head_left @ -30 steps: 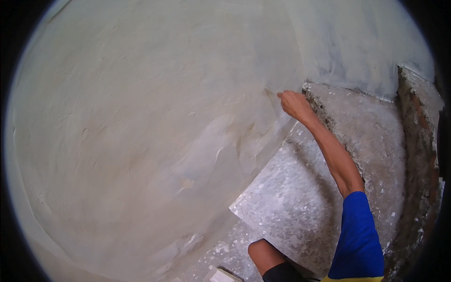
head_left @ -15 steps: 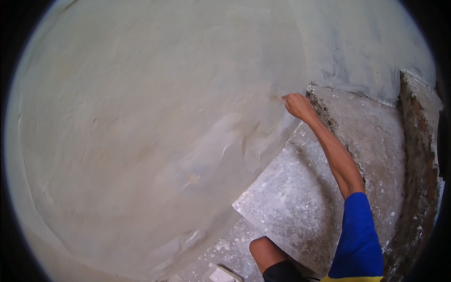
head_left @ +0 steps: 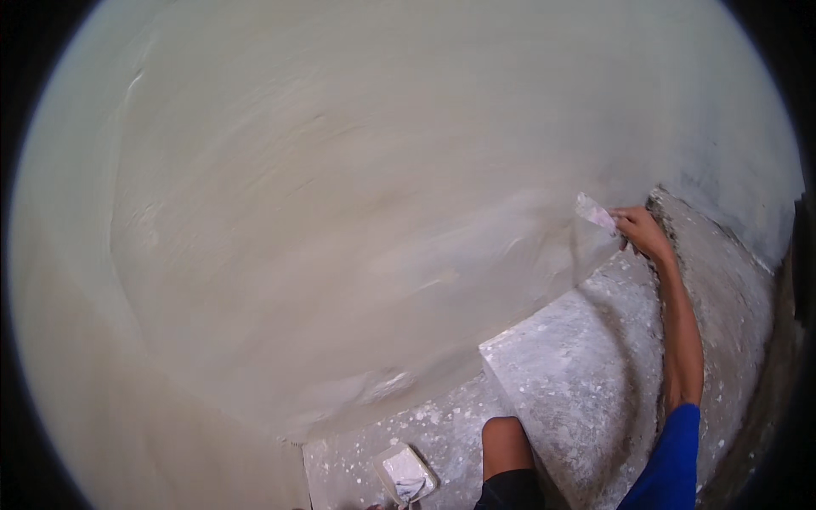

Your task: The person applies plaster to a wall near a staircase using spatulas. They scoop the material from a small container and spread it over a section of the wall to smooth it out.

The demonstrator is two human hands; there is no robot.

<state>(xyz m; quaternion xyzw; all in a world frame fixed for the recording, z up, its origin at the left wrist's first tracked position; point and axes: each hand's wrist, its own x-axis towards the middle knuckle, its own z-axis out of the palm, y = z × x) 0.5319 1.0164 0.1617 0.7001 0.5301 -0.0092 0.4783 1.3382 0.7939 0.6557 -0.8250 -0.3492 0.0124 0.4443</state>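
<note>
My right hand [head_left: 640,230] is closed on a thin flat white-and-pink piece [head_left: 595,212], held at the pale plastered wall [head_left: 365,212] just above where it meets the speckled steps [head_left: 561,365]. Down at the lower edge lies a small pale rectangular tray [head_left: 399,463] with a greyish, unclear item in it. Bits of skin show beside the tray at the frame's edge, too little to tell whether they are my left hand.
My bare knee [head_left: 501,438] rests in front of the lower step. A rough raised concrete edge [head_left: 705,263] runs along the right, with a dark gap beyond it at the rim.
My view has swung, so the steps sit lower and further right and more tray shows. The flat piece, earlier hard to make out, now shows clearly in my right hand.
</note>
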